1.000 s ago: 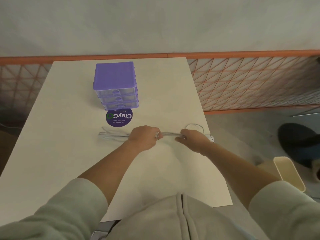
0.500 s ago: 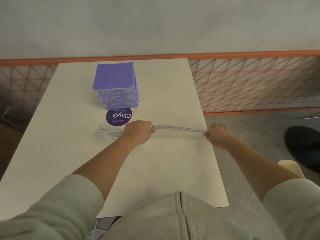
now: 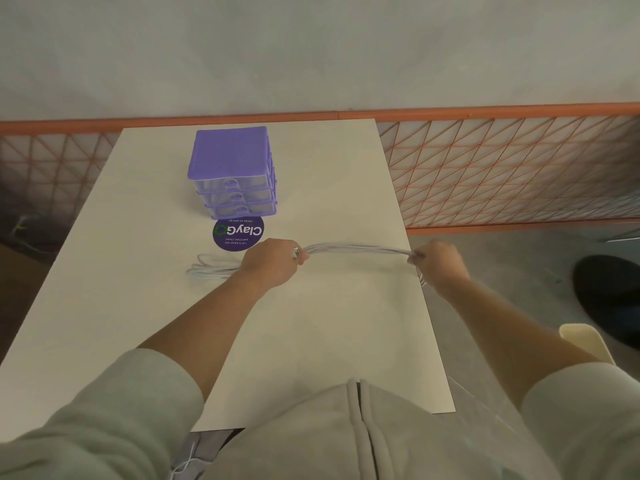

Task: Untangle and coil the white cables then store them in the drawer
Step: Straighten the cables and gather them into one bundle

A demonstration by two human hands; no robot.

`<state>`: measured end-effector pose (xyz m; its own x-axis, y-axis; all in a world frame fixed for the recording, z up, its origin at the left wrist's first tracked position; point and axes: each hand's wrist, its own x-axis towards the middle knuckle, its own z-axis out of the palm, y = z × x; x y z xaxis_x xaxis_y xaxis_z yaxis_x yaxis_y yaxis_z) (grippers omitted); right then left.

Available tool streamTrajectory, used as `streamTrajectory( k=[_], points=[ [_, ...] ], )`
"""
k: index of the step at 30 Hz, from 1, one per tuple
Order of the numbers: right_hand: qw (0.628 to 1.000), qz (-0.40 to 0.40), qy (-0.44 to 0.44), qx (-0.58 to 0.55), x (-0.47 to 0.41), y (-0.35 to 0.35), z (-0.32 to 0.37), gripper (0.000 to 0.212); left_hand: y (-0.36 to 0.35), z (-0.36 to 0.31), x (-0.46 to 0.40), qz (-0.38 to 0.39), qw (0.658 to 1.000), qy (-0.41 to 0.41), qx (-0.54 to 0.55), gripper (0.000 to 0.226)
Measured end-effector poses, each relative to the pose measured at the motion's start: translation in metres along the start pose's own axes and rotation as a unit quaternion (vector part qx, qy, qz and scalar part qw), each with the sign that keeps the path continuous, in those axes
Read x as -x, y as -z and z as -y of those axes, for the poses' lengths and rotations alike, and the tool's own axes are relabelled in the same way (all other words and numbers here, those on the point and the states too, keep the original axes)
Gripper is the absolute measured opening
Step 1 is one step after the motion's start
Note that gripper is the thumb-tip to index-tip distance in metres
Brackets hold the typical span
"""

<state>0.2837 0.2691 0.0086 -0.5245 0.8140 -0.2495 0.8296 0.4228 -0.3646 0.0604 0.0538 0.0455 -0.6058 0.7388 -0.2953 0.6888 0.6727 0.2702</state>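
Several loops of the white cables (image 3: 214,266) lay on the table (image 3: 104,271) at centre left of the frame, below a round purple sticker (image 3: 238,234) and the purple drawer unit (image 3: 231,171), whose three drawers were closed. Right of the loops, the left hand (image 3: 273,261) clenched the bundle, which stretched rightward, raised off the surface, to the right hand (image 3: 437,263) pinching its other end past the table's right edge.

white cables (image 3: 356,250) taut above table, purple drawer unit (image 3: 232,171) shut
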Motion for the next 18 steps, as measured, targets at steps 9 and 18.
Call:
streamTrajectory(
  k=[9,18],
  points=[
    [0.981,0.043,0.153,0.107,0.025,-0.028,0.076,0.073,0.004,0.000,0.007,0.014,0.999,-0.034,-0.022,0.024],
    [0.956,0.069,0.273,0.079,0.033,-0.063,0.147,0.024,0.014,0.018,0.016,0.013,0.997,-0.064,0.029,0.029]
  ],
)
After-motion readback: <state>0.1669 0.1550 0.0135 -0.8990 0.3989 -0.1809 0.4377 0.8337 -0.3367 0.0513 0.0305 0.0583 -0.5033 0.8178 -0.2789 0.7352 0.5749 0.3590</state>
